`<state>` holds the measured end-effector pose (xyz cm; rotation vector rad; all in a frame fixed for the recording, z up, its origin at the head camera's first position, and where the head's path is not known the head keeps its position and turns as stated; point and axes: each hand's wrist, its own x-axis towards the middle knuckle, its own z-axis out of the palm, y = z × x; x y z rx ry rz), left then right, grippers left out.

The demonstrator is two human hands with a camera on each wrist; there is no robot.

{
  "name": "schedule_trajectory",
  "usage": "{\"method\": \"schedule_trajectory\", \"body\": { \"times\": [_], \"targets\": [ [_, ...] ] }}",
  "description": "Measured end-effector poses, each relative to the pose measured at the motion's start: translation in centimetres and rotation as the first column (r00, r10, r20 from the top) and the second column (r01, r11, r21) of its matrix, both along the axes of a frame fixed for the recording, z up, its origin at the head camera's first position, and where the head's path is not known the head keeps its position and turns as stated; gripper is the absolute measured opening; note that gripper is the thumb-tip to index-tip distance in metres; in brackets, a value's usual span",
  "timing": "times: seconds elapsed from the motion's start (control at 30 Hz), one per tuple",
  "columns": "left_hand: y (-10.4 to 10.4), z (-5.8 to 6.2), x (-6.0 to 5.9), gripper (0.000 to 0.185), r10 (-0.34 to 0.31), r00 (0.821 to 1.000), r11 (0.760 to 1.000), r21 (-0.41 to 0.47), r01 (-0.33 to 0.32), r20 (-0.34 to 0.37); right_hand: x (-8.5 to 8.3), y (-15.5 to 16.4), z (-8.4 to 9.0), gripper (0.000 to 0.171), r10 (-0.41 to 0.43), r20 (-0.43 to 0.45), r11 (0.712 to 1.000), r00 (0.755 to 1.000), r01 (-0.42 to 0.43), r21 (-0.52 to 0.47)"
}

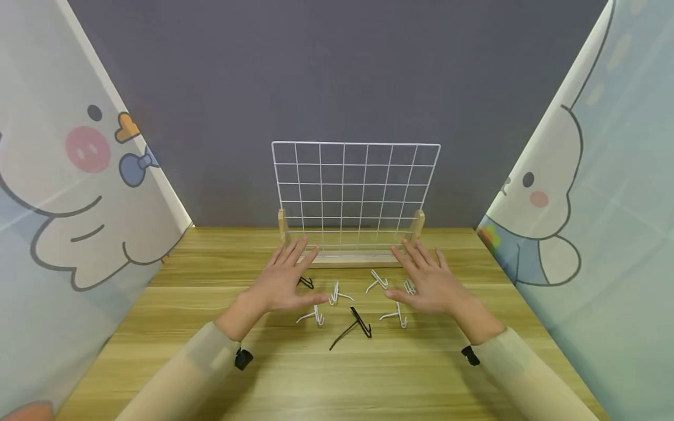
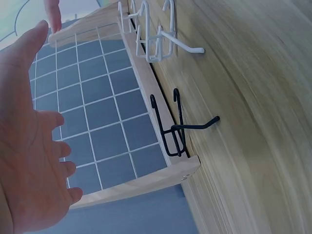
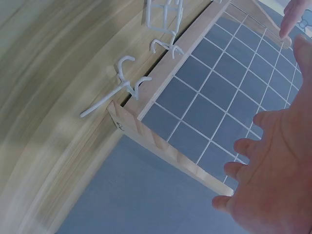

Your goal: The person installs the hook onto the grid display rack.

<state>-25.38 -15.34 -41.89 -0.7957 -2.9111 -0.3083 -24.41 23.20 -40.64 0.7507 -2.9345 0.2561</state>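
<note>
My left hand (image 1: pixel 284 282) and right hand (image 1: pixel 434 285) are both held palm down above the table, fingers straight and spread, with nothing in them. Between and beneath them lie several white wire hooks (image 1: pixel 398 316) and a long black hook (image 1: pixel 361 322). Another black hook (image 1: pixel 307 283) is partly covered by the left hand, and a white hook (image 1: pixel 409 287) shows at the right thumb. Behind the fingertips stands a white wire grid panel (image 1: pixel 342 184) in a pale wooden base (image 1: pixel 347 261). The left wrist view shows a black hook (image 2: pixel 195 126) beside that base.
The hooks rest on a wood-grain table (image 1: pixel 337 386). A dark grey panel (image 1: pixel 337 76) rises behind the grid. Cartoon-printed cloths hang along the left side (image 1: pixel 31 245) and the right side (image 1: pixel 621 245). Black straps show at both wrists.
</note>
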Motion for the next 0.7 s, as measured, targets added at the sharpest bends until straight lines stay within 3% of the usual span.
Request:
{"method": "schedule_trajectory", "body": {
  "times": [0.33, 0.43, 0.5, 0.57, 0.6, 0.7],
  "targets": [
    [-0.8, 0.3, 0.2, 0.112, 0.027, 1.000, 0.999, 0.018, -0.027, 0.000, 0.2, 0.3, -0.2, 0.100, -0.008, 0.015, 1.000, 1.000, 0.008, 0.000],
    [-1.3, 0.7, 0.1, 0.104, 0.030, 0.999, 0.997, 0.077, -0.027, -0.031, 0.0, 0.3, -0.1, 0.097, 0.003, -0.008, 1.000, 1.000, -0.003, -0.015],
    [-1.8, 0.9, -0.2, 0.095, 0.038, 0.997, 0.985, 0.171, -0.027, -0.060, -0.2, 0.3, -0.1, 0.091, 0.009, -0.051, 0.999, 0.999, -0.011, -0.047],
    [-2.3, 1.1, -0.7, 0.083, 0.058, 0.995, 0.954, 0.300, -0.030, -0.086, -0.4, 0.3, -0.2, 0.077, 0.008, -0.084, 0.994, 0.996, -0.017, -0.106],
    [-2.6, 1.1, -1.1, 0.076, 0.071, 0.993, 0.926, 0.377, -0.031, -0.095, -0.5, 0.4, -0.2, 0.069, 0.006, -0.096, 0.990, 0.995, -0.020, -0.140],
    [-3.7, 1.3, -2.4, 0.060, 0.117, 0.989, 0.813, 0.581, -0.041, -0.093, -0.5, 0.6, -0.4, 0.049, -0.005, -0.086, 0.971, 0.996, -0.016, -0.240]
  ]
}}
